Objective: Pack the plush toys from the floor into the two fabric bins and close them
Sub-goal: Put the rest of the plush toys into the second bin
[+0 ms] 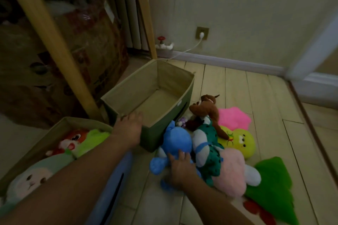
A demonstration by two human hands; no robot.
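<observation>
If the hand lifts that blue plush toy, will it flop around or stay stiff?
Probably floppy: the blue plush toy looks soft and stuffed, with a limp limb splayed on the wooden floor. Likely light too, since the right hand alone is on it. It shouldn't roll, nor slip much, being fuzzy.

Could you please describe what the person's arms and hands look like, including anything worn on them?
Both forearms are bare, with no sleeves in view. The left hand and right hand wear no gloves; no watch, ring or bracelet is visible, though the picture is dim and blurred.
</observation>
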